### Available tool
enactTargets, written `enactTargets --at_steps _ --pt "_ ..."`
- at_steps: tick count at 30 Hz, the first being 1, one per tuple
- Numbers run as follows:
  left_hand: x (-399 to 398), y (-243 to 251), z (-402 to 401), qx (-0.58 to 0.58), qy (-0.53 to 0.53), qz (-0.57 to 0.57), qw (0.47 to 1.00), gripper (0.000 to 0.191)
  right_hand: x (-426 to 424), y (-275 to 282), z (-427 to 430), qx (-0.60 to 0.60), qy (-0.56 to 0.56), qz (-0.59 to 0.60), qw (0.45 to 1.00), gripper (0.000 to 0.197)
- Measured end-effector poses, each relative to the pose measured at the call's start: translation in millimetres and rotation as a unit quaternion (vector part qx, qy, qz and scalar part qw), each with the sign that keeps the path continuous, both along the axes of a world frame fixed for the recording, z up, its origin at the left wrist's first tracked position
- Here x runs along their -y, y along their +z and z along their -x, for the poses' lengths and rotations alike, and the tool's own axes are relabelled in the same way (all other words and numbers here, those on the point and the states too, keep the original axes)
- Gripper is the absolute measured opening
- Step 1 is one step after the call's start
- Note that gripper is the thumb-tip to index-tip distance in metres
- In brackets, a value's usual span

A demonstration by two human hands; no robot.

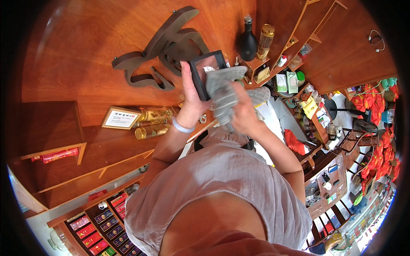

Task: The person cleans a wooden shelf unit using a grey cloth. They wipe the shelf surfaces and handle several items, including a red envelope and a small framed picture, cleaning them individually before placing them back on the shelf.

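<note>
My left hand [192,92] grips a black-framed box or display frame [199,78] by its lower left edge; a small pale design shows on its face. At the right side of the frame my right hand [242,110] holds a grey cloth [221,92], blurred, which overlaps the frame's front. Whether the cloth presses on the face cannot be told. Large dark cut-out lettering [169,41] is fixed to the wooden panel behind the frame.
A black bottle [248,41] and a gold-capped cylinder [266,41] stand on a wooden ledge at the upper right. To the left are a framed certificate [121,117] and several gold canisters [153,132]. Boxed goods fill a shelf [72,240] at the lower left; a low table [333,188] stands at the right.
</note>
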State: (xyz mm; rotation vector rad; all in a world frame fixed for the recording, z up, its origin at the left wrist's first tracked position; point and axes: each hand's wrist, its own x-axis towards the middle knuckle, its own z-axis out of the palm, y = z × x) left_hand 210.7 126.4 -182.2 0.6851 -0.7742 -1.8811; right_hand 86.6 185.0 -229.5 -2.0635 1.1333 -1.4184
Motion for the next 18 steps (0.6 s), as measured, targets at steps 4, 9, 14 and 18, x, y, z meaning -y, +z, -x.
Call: enactTargets --at_steps 4,9,14,18 --pt "-4 1 -1 0.049 -0.012 0.026 0.998 0.097 1 16 -11 0.047 0.022 0.020 0.998 0.043" --pt "-13 0 -2 0.079 0.008 -0.007 0.997 0.093 19 22 -8 0.034 -0.011 0.070 0.997 0.039" --pt "-13 -11 0 0.047 0.008 0.008 0.999 0.095 29 30 -2 0.003 -0.078 0.121 0.990 0.037" --pt "-12 -5 2 0.042 -0.026 0.107 0.993 0.102 29 21 6 -0.033 -0.176 0.091 0.980 0.036"
